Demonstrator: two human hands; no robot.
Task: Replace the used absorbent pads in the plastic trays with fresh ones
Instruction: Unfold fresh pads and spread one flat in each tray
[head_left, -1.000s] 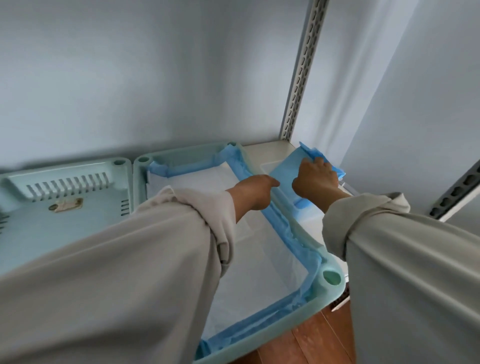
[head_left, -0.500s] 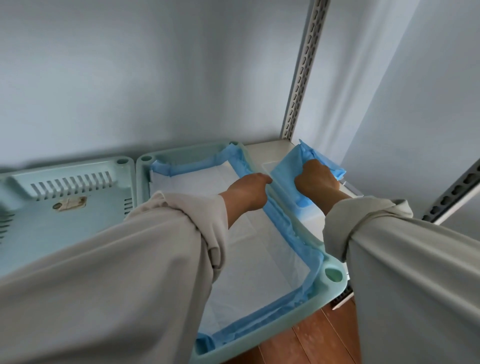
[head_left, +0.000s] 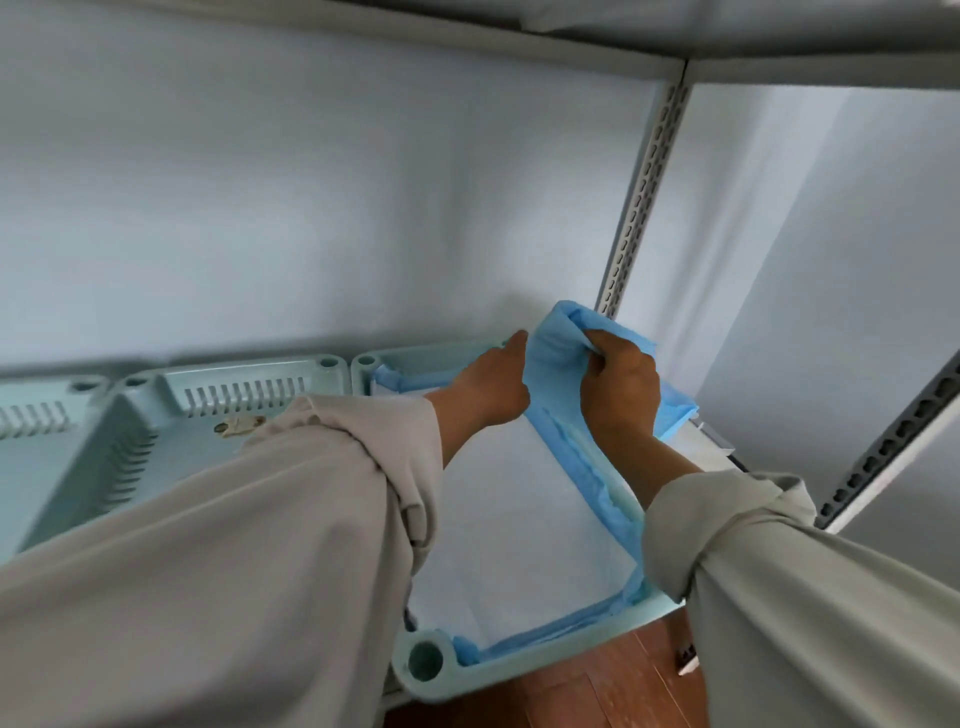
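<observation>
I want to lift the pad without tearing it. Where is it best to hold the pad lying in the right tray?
Probably the blue border along the tray's right wall, from above: it stands up loose there, while the white middle lies flat.

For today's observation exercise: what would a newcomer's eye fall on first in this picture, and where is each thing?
The bright blue folded absorbent pad stands out first, lifted at the far right corner of the shelf, gripped by the right hand with the left hand against its other side. Below them, a pale green plastic tray lined with a white blue-edged pad fills the centre. To its left sits an unlined pale green slotted tray.
</observation>
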